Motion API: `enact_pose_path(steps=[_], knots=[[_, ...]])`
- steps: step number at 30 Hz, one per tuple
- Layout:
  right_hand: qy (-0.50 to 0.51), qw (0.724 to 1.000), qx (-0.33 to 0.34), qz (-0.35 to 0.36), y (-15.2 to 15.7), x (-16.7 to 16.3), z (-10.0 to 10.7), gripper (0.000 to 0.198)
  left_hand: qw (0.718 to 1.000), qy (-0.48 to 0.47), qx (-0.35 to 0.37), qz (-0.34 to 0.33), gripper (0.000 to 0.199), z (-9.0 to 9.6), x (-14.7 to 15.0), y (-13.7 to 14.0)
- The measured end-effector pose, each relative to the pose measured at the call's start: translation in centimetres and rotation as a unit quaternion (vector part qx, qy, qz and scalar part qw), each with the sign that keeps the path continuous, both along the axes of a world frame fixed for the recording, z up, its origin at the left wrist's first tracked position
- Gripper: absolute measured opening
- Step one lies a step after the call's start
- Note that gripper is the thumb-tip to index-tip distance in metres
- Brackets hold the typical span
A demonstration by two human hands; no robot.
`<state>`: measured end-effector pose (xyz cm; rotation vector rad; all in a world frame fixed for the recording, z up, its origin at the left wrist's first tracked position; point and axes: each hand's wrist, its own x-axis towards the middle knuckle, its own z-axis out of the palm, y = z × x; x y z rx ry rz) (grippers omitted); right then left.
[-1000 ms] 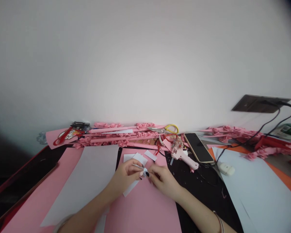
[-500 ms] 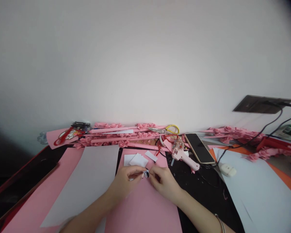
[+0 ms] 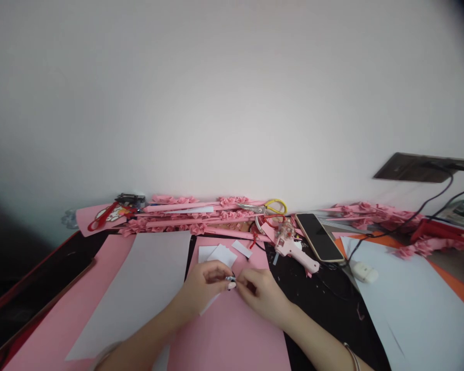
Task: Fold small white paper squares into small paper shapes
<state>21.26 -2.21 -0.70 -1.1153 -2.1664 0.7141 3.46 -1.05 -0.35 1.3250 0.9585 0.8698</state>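
Hands meet over the pink sheet (image 3: 232,337), with a small whitish piece (image 3: 230,279) between them, low and near the middle of our view. Since the earlier looks the left hand (image 3: 204,283) has rolled a little: its thumb, pale nail uppermost, now lies over the piece, and only a sliver of white with a dark spot shows (nail or marking, we cannot say). Left fingers are pinched together on it. Right hand (image 3: 263,293) sits just beside, thumb and forefinger drawn close; whether they too clamp the piece, we cannot tell.

We read the change as a shift of grip, the handling at the fingertips unfinished and nothing yet let go.

Around them, little has altered. White cards (image 3: 223,254) lie stacked askew beyond the left hand, with a lone slip (image 3: 242,249) beside them. Glue gun (image 3: 299,257) rests on the black bench (image 3: 317,314) to the right, untouched; yellow-handled scissors (image 3: 276,207) lie farther back, among pink paper flowers (image 3: 195,228).
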Motion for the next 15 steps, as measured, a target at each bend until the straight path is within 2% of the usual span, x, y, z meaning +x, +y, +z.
enact_pose_path(steps=[5,15], knots=[[0.004,1.000,0.006,-0.010,0.15,0.03,0.03,0.020,0.999,-0.028,-0.021,0.000,0.018,-0.41,-0.02,0.22],[0.019,1.000,0.016,0.000,0.19,0.11,0.36,0.015,0.998,-0.038,-0.041,0.008,0.017,-0.25,-0.06,0.32]])
